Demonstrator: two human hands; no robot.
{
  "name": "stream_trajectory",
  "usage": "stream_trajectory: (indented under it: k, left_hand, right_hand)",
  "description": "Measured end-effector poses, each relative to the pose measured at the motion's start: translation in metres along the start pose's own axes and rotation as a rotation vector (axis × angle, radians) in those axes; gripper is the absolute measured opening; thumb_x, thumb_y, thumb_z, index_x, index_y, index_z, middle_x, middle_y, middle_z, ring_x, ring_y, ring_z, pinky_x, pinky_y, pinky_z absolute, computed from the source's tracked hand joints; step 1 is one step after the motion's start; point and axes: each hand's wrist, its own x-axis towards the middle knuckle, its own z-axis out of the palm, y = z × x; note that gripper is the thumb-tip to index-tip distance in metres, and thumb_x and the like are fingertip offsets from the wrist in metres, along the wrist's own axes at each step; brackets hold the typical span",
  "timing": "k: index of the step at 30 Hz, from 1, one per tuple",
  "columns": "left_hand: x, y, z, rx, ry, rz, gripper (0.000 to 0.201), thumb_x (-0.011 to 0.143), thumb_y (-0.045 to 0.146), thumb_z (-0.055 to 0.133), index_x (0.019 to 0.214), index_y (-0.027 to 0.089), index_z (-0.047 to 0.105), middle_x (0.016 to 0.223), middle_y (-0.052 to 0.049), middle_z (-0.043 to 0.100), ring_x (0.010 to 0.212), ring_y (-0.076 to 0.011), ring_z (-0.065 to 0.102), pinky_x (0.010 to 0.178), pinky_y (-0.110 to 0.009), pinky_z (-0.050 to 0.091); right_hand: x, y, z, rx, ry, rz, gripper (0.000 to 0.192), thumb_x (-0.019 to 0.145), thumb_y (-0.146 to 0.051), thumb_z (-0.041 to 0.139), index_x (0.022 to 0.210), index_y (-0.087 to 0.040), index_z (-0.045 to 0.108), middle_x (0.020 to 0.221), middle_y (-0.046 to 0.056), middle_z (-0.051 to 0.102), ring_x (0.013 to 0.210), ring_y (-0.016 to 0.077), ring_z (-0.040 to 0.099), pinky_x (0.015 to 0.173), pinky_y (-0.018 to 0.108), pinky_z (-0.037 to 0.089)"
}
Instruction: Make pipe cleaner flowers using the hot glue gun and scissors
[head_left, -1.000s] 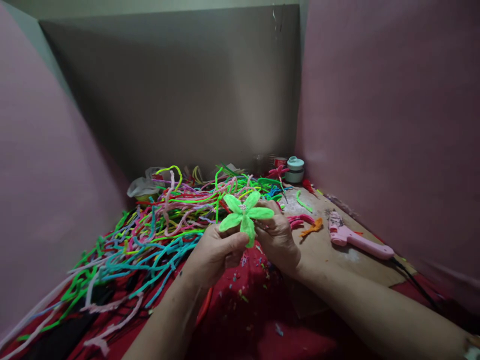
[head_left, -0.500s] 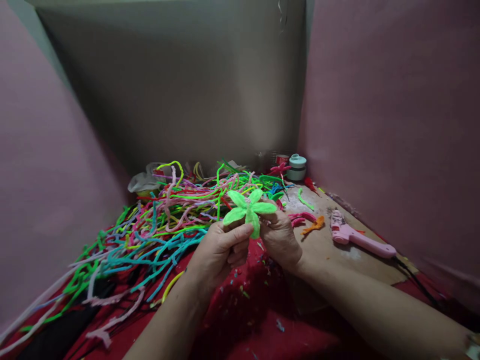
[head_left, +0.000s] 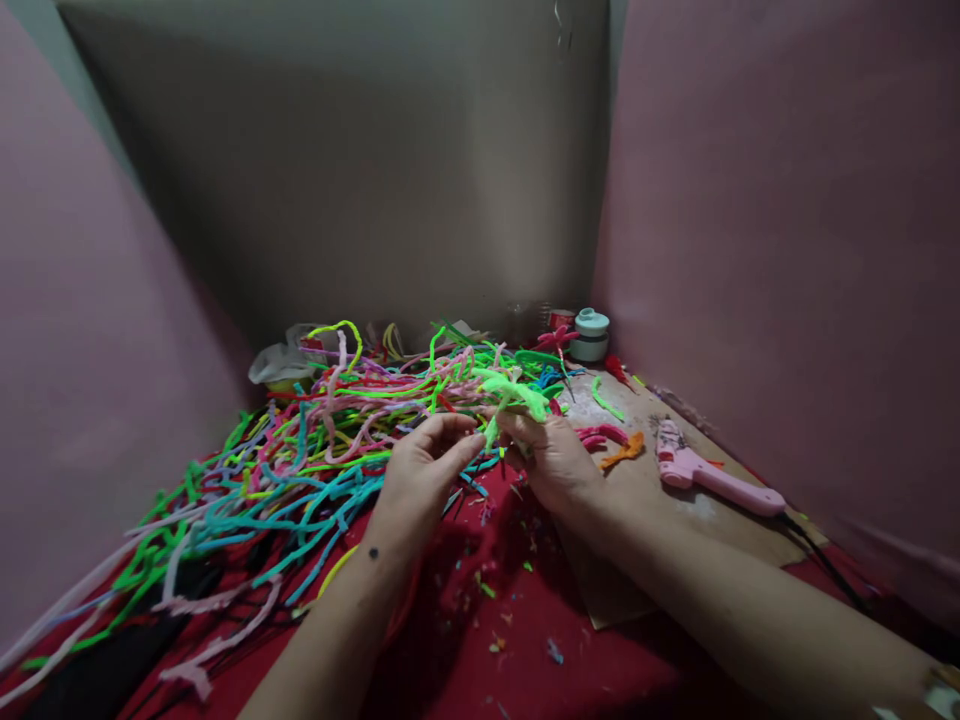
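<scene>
One green flower (head_left: 513, 390), newly tilted

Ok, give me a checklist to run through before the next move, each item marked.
1. Right hand gripping the green flower: ok.
2. Left hand touching a petal: cannot tell; its fingertips are at the lower one.
3. Flower's face in full view: not ok, it is tilted.
4. Pink glue gun apart from both hands: ok, it lies on the brown board.
5. Glue gun cool: cannot tell.
6. Red surface free of scraps: not ok.
</scene>
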Motion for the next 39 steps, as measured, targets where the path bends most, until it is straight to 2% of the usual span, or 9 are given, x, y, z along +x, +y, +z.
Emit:
stream_trajectory:
  k: [2, 5, 8, 12, 17, 22, 28, 33, 39]
  left_hand:
    - [-0.001, -0.006, 0.005, 0.116, -0.014, 0.099, 0.026, 0.069, 0.033, 0.069, 0.088, 0.016, 0.063, 0.082, -0.003, 0.064, 0.072, -0.0145, 0.056, 0.067, -0.024, 0.043]
    - [-0.005, -0.017, 0.012, 0.351, 0.021, 0.233, 0.025, 0.074, 0.031, 0.065, 0.096, 0.02, 0.061, 0.086, -0.003, 0.065, 0.076, -0.0166, 0.057, 0.07, -0.026, 0.04]
    - [-0.009, -0.024, 0.017, 0.522, 0.09, 0.306, 0.014, 0.077, 0.029, 0.061, 0.089, 0.022, 0.061, 0.077, -0.003, 0.062, 0.068, -0.0168, 0.055, 0.065, -0.025, 0.035]
    - [-0.01, -0.026, 0.018, 0.526, 0.134, 0.331, 0.008, 0.08, 0.025, 0.055, 0.073, 0.022, 0.059, 0.06, 0.001, 0.051, 0.054, -0.0145, 0.044, 0.058, -0.024, 0.028]
    - [-0.009, -0.021, 0.017, 0.429, 0.124, 0.329, 0.01, 0.078, 0.019, 0.053, 0.07, 0.022, 0.057, 0.054, 0.004, 0.046, 0.05, -0.0127, 0.039, 0.056, -0.023, 0.028]
    - [-0.009, -0.017, 0.014, 0.332, 0.142, 0.256, 0.015, 0.078, 0.018, 0.052, 0.063, 0.02, 0.054, 0.051, 0.005, 0.043, 0.049, -0.0106, 0.036, 0.054, -0.022, 0.028]
    - [-0.009, -0.009, 0.016, -0.121, -0.02, -0.056, 0.03, 0.076, 0.032, 0.06, 0.057, 0.017, 0.043, 0.048, 0.007, 0.036, 0.043, -0.0055, 0.028, 0.043, -0.019, 0.022]
    - [-0.009, -0.006, 0.016, -0.41, -0.153, -0.127, 0.032, 0.075, 0.032, 0.064, 0.058, 0.015, 0.044, 0.047, 0.007, 0.038, 0.038, -0.0027, 0.026, 0.039, -0.017, 0.016]
    - [-0.006, -0.013, 0.01, -0.662, -0.34, -0.242, 0.018, 0.073, 0.026, 0.067, 0.073, 0.015, 0.053, 0.047, 0.009, 0.037, 0.035, -0.0009, 0.018, 0.036, -0.015, 0.017]
  right_hand:
    - [-0.001, 0.002, 0.0, 0.026, -0.016, 0.017, 0.021, 0.059, -0.031, 0.075, 0.07, -0.015, 0.067, 0.061, -0.001, 0.053, 0.053, 0.008, 0.037, 0.043, 0.02, 0.022]
    - [-0.004, 0.005, 0.001, 0.046, -0.05, 0.029, 0.022, 0.06, -0.031, 0.075, 0.073, -0.016, 0.067, 0.062, -0.001, 0.056, 0.055, 0.0093, 0.04, 0.045, 0.021, 0.025]
    - [-0.007, 0.005, 0.003, 0.0, -0.037, 0.019, 0.021, 0.059, -0.033, 0.076, 0.068, -0.017, 0.066, 0.057, -0.003, 0.054, 0.051, 0.0085, 0.036, 0.045, 0.023, 0.023]
    - [-0.009, 0.005, 0.003, -0.084, -0.013, -0.019, 0.021, 0.058, -0.034, 0.077, 0.061, -0.016, 0.066, 0.05, -0.006, 0.047, 0.046, 0.0065, 0.025, 0.047, 0.024, 0.02]
    - [-0.01, 0.003, 0.003, -0.15, -0.091, -0.081, 0.02, 0.065, -0.035, 0.074, 0.076, -0.019, 0.072, 0.059, -0.003, 0.058, 0.05, 0.0093, 0.036, 0.051, 0.025, 0.03]
    - [-0.011, 0.0, 0.004, -0.157, -0.187, -0.167, 0.017, 0.064, -0.027, 0.076, 0.079, -0.022, 0.072, 0.072, -0.002, 0.063, 0.069, 0.0132, 0.052, 0.069, 0.028, 0.042]
    - [-0.011, -0.001, 0.003, -0.094, -0.147, -0.046, 0.014, 0.066, -0.03, 0.074, 0.075, -0.019, 0.071, 0.068, -0.002, 0.06, 0.057, 0.0082, 0.045, 0.053, 0.022, 0.037]
    - [-0.005, -0.001, 0.001, -0.015, -0.147, 0.018, 0.017, 0.064, -0.027, 0.075, 0.076, -0.016, 0.071, 0.06, -0.003, 0.054, 0.049, 0.0046, 0.033, 0.043, 0.019, 0.025]
    - [-0.003, 0.001, -0.003, 0.076, -0.26, 0.158, 0.019, 0.063, -0.031, 0.075, 0.072, -0.015, 0.068, 0.057, -0.003, 0.056, 0.052, 0.0067, 0.047, 0.047, 0.018, 0.037]
